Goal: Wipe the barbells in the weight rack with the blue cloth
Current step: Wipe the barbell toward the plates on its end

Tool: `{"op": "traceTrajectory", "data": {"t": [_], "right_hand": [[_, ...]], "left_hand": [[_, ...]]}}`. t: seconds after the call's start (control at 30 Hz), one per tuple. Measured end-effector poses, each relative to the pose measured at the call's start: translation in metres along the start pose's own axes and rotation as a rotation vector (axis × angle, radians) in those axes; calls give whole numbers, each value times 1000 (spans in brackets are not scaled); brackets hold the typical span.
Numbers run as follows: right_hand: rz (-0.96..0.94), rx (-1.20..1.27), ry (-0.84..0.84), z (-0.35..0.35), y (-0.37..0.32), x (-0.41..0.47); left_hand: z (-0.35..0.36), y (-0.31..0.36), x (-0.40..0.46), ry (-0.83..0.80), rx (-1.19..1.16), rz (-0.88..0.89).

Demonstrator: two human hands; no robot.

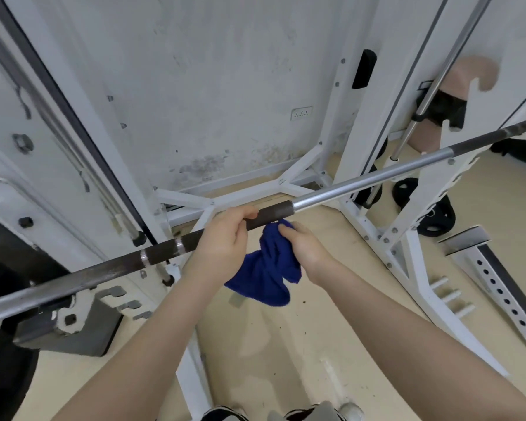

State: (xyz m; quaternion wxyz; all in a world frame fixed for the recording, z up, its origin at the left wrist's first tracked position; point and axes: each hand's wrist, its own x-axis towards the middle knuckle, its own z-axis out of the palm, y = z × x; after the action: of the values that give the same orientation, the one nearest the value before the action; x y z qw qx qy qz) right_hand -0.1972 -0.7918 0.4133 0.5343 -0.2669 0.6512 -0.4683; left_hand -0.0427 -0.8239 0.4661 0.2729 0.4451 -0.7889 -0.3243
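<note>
My right hand [304, 247] bunches the blue cloth [266, 270] just under the barbell [271, 214], fingers curled into the fabric so it stays gathered for wiping. My left hand [225, 238] wraps the dark knurled section — steadying the bar, I judge. The bar spans the white weight rack [362, 141] — its chrome stretch beyond looks unwiped.

One head-worn wide-angle view looks steeply down and forward, close over the barbell [340, 194], toward the floor [286, 344].
</note>
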Motion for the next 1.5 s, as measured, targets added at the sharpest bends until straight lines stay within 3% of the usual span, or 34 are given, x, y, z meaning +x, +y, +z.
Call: {"op": "traceTrajectory", "data": {"t": [0.17,0.27,0.37,0.53,0.63,0.73,0.83,0.97,1.1,1.23,1.3,1.37,1.47,1.5], "right_hand": [[-5,69,-72,-93,-12,-7],[-106,59,-38,-150,-28,-21],[-235,-79,8,-206,-41,-38],[-356,-298,67,-293,-55,-48],[-297,-540,129,-345,-61,-43],[-168,-672,59,-392,-70,-37],[-160,-703,56,-420,-79,-24],[-345,-737,343,-435,-95,4],[-529,-999,515,-439,-129,36],[-613,-1056,541,-433,-168,80],[-683,-1136,612,-425,-175,109],[-716,-1245,574,-418,-164,138],[-668,-1438,265,-409,-127,156],[-733,-1496,233,-410,-115,159]], "left_hand": [[60,51,16,-114,-108,23],[105,87,29,-285,-199,8],[158,119,41,-388,-326,-33],[227,161,61,-423,-301,-68],[248,180,72,-459,-463,-131],[262,193,87,-475,-574,-162],[276,206,104,-486,-488,-153],[301,221,135,-564,-417,-137],[320,240,173,-672,-241,94],[324,251,226,-363,12,372],[326,245,251,-273,174,332],[329,232,265,-284,336,214],[334,221,269,-447,402,78],[336,221,268,-491,387,46]]}}
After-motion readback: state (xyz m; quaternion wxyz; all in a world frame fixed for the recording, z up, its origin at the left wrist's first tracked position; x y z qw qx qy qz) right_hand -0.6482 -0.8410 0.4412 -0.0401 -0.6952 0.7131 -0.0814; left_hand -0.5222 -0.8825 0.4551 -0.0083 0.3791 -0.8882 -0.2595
